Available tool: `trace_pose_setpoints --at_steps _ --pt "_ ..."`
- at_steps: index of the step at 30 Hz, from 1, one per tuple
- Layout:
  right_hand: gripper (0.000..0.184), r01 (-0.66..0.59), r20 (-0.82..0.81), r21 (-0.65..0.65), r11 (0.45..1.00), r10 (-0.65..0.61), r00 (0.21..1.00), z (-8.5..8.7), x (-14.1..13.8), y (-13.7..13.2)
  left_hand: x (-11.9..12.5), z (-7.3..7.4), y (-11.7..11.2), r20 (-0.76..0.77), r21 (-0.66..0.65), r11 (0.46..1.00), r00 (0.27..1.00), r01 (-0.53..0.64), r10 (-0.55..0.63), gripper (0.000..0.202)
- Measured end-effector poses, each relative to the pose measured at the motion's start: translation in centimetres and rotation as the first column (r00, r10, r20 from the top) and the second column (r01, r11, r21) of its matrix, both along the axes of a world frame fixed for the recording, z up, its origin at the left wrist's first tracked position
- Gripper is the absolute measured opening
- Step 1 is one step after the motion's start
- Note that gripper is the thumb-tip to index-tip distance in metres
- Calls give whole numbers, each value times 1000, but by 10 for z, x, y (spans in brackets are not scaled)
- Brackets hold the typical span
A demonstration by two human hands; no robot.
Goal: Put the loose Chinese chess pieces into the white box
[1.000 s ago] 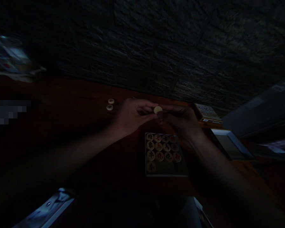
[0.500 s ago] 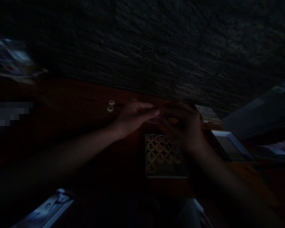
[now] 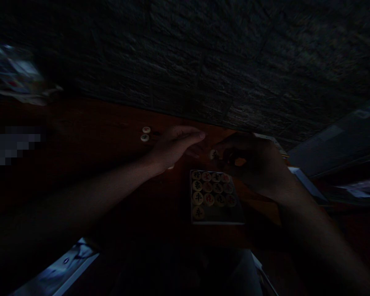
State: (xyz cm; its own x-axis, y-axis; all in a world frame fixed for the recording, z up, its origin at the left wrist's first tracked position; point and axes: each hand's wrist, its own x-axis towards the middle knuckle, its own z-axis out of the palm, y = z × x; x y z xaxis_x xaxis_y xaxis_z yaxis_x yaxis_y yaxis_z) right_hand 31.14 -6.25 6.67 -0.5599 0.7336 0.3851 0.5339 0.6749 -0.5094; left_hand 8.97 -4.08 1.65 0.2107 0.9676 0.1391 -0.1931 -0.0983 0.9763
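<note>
My left hand (image 3: 180, 142) hovers over the table with its fingers stretched out and nothing visible in it. Right of it, my dark, shadowed right hand (image 3: 249, 158) curls its thumb and fingers around the edge of a round Chinese chess piece (image 3: 213, 154) with a black character. Below the hands lies a shallow square box (image 3: 220, 214) with rows of pieces marked in red or black; its bottom row shows a single piece at the left. Two loose pieces (image 3: 145, 134) lie left of my left hand. Another piece (image 3: 171, 167) peeks out under my left wrist.
A dark stone wall (image 3: 185, 70) runs behind the wooden table (image 3: 105, 123). At far left stands a clear container (image 3: 24, 74) in a pale holder. Behind my right hand are a small box (image 3: 274, 142) and a pale-edged tray or lid (image 3: 306, 181). A picture-covered item (image 3: 64, 263) lies lower left.
My hands have parted: the right has moved right with the piece at its fingertips, and the left has opened out. The piece under my left wrist has come into view.
</note>
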Motion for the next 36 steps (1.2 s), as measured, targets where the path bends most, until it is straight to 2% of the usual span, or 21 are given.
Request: trace_pose_setpoints --at_steps 4,7,10,18,23,26,29,32,34,36 --pt "21 -12 135 -233 972 44 990 11 -1 -35 1 3 0 -17 -36 997 998 -65 64 16" --pt "28 -60 152 -337 940 118 981 6 -6 -54 3 5 -2 -23 -68 996 998 -62 60 12" --pt "33 -109 131 -383 917 171 977 -3 -9 -61 4 7 -3 -10 -68 997 999 -46 46 10" --pt "32 -198 110 -370 908 254 961 -21 -4 -60 3 8 -4 -31 -74 995 998 -63 61 9" --pt "33 -129 145 -379 916 197 970 -17 6 -66 2 8 -2 -30 -35 994 994 -106 105 11" --pt "37 -77 159 -379 922 146 976 -10 6 -69 -4 9 2 -19 -2 981 981 -194 194 12" --pt "36 -76 151 -287 955 124 981 -4 3 -63 -13 12 11 14 46 947 948 -318 317 13" --pt "25 -64 153 -198 978 96 984 -1 2 -51 -23 12 22 35 92 901 906 -424 422 15" --pt "19 -61 187 -209 976 101 977 1 1 -45 -29 11 28 28 120 876 884 -467 467 16" --pt "19 -76 223 -289 954 145 964 2 -3 -44 -32 8 32 9 133 866 874 -482 485 17"
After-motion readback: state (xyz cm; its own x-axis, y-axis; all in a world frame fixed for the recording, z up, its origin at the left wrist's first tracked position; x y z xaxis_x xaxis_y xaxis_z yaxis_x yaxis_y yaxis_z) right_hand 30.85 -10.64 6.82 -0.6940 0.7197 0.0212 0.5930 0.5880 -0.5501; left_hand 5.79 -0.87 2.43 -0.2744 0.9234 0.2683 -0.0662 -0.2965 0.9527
